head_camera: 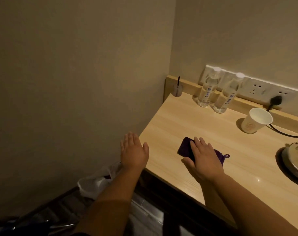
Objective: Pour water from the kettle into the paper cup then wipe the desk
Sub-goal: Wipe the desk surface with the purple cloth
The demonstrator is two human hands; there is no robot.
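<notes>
On the pale wood surface, the right hand lay flat, fingers spread, pressing a folded purple cloth near the front edge. Left hand hovered open and empty, palm down, just off the surface's left edge. Paper cup stood upright toward the back right near the wall, with the kettle partly cut off at the right edge.
</notes>
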